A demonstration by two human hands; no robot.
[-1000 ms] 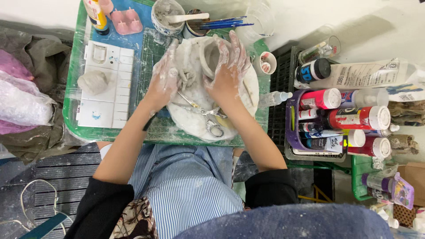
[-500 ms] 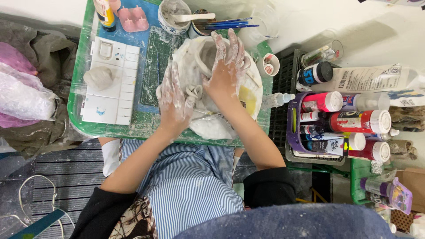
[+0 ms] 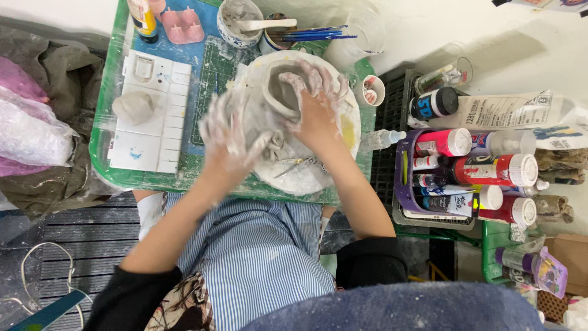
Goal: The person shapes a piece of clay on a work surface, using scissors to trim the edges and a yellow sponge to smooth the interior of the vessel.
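A grey clay pot (image 3: 278, 92) stands on a round white plate (image 3: 306, 178) on the green table. My right hand (image 3: 315, 101), smeared with clay, grips the pot's right wall with fingers curled over the rim. My left hand (image 3: 229, 135), also clay-covered and blurred by motion, is pressed against the pot's lower left side with fingers spread. Scraps of clay and a small metal tool (image 3: 294, 167) lie on the plate just below the pot.
A lump of clay (image 3: 133, 107) rests on a white palette (image 3: 153, 116) at left. A cup with a spatula (image 3: 240, 23) and blue brushes (image 3: 312, 34) stand behind. Paint bottles (image 3: 471, 171) fill a bin at right. Plastic bags (image 3: 27, 122) lie far left.
My left hand has slid down and leftward along the pot's side. The right hand stays on the rim. The camera view has shifted slightly.
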